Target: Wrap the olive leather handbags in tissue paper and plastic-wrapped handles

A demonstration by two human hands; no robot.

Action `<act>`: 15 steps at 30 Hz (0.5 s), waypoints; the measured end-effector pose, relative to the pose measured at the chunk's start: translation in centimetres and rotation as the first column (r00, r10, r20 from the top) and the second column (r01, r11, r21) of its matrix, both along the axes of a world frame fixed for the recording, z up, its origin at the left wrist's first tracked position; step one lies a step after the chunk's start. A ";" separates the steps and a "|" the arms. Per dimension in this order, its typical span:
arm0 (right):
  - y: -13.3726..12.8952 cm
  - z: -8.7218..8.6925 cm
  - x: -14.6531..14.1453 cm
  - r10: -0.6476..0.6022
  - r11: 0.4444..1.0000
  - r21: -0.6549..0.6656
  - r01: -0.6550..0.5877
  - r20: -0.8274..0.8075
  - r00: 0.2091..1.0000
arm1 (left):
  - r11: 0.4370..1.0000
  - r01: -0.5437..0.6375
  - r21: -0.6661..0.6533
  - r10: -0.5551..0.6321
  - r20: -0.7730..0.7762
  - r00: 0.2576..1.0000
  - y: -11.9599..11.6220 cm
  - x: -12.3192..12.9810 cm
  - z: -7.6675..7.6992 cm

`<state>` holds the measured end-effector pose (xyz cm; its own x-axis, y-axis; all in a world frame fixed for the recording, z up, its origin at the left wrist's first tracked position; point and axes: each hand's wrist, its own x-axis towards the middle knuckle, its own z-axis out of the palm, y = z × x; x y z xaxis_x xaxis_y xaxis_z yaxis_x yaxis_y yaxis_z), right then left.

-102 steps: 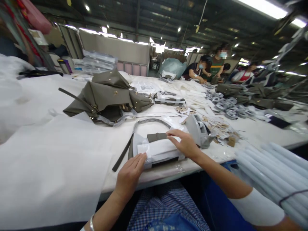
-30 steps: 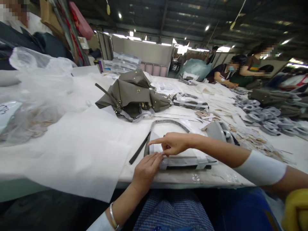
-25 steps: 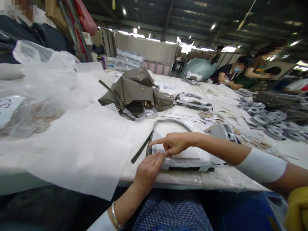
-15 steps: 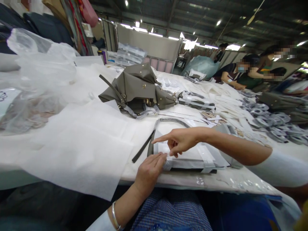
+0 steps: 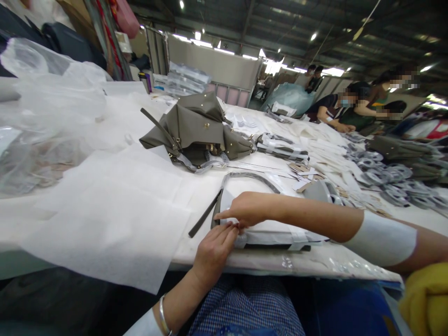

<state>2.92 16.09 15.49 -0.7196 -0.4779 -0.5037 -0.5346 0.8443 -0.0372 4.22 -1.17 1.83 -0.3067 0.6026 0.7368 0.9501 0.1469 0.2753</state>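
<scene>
Bag [image 5: 269,237], wrapped in white, lies near the middle of the bench's [image 5: 201,186] front edge, a narrow strip of white top showing before it. Its handle [image 5: 252,176] arches toward the back; a dark strap [image 5: 206,215] slants out from its left end toward the front edge.

Left hand [image 5: 214,246] comes in over the front edge, fingers close together, tips at the bag's near left corner. Right hand [image 5: 247,209] crosses from the right, its forearm above the bag; the index finger points left onto that same end, the other fingers curled, meeting the left fingertips. Whether either hand pinches anything, I cannot tell.

Left of the strap, a band of bare top runs to a broad sheet [image 5: 112,224], whose near corner droops past the front edge. Clear plastic [image 5: 52,93] heaps up toward the left end. Behind the handle, and near it, olive bags [image 5: 199,130] sit with a second bundle [image 5: 282,149] at their right.

Room is tighter on the right: a grey thing [image 5: 317,190], partly hidden by the forearm, stands just beside the bag, with scraps [image 5: 360,193] past it and grey loops [image 5: 385,170] farther back.
</scene>
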 end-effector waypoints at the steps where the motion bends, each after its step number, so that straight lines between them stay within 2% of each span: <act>1: 0.0 -0.1 -0.2 0.008 1.000 0.020 -0.008 0.017 1.000 | 1.000 -0.001 -0.002 0.001 0.002 1.000 0.0 0.0 0.0; 9: 2.5 -1.7 -2.4 0.070 0.997 0.044 -0.069 -0.041 0.997 | 1.000 -0.005 -0.004 0.005 -0.004 1.000 0.0 0.1 0.2; 15: 5.3 -2.9 -3.8 -0.102 0.994 -0.037 0.099 -0.093 0.990 | 0.999 -0.015 -0.035 0.015 -0.002 1.000 0.0 0.0 -0.3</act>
